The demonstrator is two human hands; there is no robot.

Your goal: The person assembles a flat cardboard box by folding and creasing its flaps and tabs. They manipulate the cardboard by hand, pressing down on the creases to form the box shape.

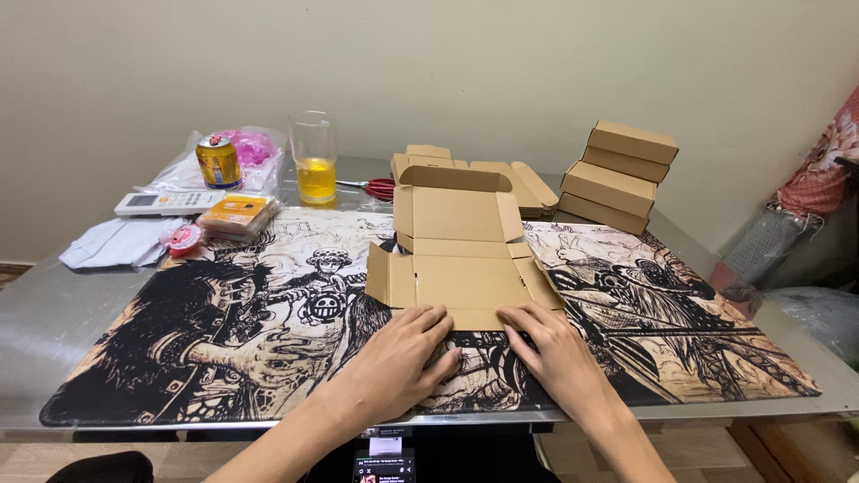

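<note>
The cardboard box (458, 255) lies half-folded at the middle of the frame, on the printed mat (224, 340) that covers the counter (36, 313); its lid stands up at the back and its side flaps lie spread. There is one such box in work. The left hand (394, 358) lies flat just below it, fingers together, tips pressing the near flap. The right hand (550, 349) does the same beside it, fingers stretched out on the flap's edge; neither grip pinches anything.

At upper right, four folded boxes (619, 174) sit in one stack. Behind the open box lies a pile of flat blanks (523, 183); their number cannot be told. One pair of red-handled scissors (376, 188) rests beside them.

At upper left stand one glass (315, 161) with yellow drink, one can (218, 161), one white remote (165, 202), one orange packet (236, 215), one small red cup (185, 240) and some folded white cloth (116, 243).

At the bottom edge, one phone (385, 465) shows below the counter.
</note>
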